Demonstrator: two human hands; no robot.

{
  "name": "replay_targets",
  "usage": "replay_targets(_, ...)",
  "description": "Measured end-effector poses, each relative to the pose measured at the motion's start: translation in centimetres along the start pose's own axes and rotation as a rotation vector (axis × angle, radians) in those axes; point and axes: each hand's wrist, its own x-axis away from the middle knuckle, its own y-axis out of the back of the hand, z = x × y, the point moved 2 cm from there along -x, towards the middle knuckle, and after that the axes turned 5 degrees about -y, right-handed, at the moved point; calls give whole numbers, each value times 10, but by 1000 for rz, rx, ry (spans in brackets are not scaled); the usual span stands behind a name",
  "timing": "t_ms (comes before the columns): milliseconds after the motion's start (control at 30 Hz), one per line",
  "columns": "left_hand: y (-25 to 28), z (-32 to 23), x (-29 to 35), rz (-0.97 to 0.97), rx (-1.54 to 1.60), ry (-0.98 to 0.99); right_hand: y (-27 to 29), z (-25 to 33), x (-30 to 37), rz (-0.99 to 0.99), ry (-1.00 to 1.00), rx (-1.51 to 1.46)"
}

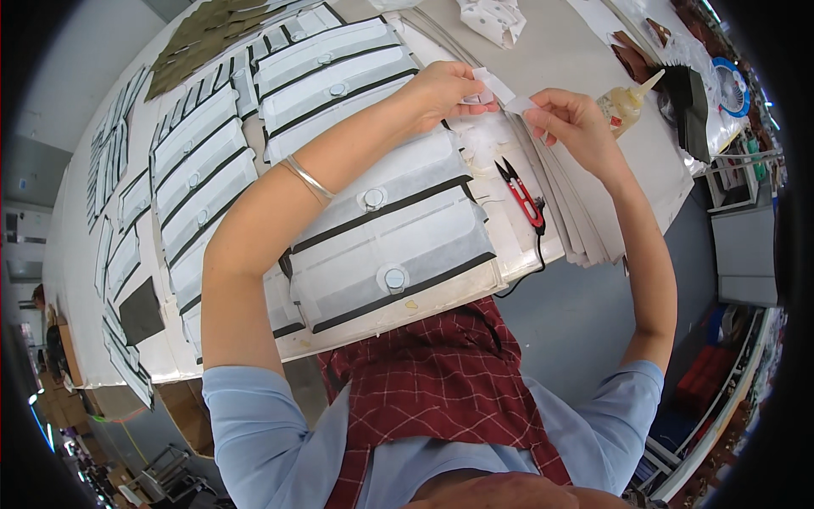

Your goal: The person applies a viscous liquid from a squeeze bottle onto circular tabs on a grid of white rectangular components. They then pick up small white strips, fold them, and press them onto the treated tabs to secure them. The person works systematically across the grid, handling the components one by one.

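Over the far middle of the table my left hand (441,92) is closed on a few small white slips (492,83), paper or thin fabric, I cannot tell which. Close by on the right, my right hand (577,123) pinches one small white slip (519,105) between thumb and fingertips. Under my left arm lie rows of overlapping pale panels (398,246) with black edge strips, each with a round disc (394,278). Red-handled thread snips (527,202) with dark blades rest on the table below my hands, a black cord at their end.
A stack of pale sheets (564,204) runs along the right. Beyond my right hand stand a yellowish squeeze bottle (623,106) with a pointed nozzle, a black upright holder (685,110) and a blue fan (731,87). Olive pieces (203,42) lie at the far left.
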Motion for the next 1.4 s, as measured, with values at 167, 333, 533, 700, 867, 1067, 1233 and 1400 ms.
replay_targets(167, 1, -23, 31, 102, 115, -4, -8, 41, -11, -85, 298, 372)
replay_targets(333, 34, -39, 78, 112, 173, -49, -43, 92, -22, -20, 490, 503)
replay_targets(533, 93, -43, 170, -96, -43, -197, -118, 157, -41, 210, 383, 144)
replay_targets(700, 141, -23, 266, -389, 36, -296, -209, 183, -58, 471, 279, -264)
replay_targets(867, 173, 7, 367, -713, -22, -244, -309, 219, -57, 694, 252, -301)
replay_targets(1067, 210, 39, 458, -1048, 89, -340, -385, 248, -55, 832, 335, -183)
replay_targets(1233, 219, 46, 460, -1082, -1, -322, -431, 272, -40, 961, 306, -192)
replay_targets(1400, 230, 50, 451, -1039, 25, -351, -437, 280, -49, 942, 271, -153)
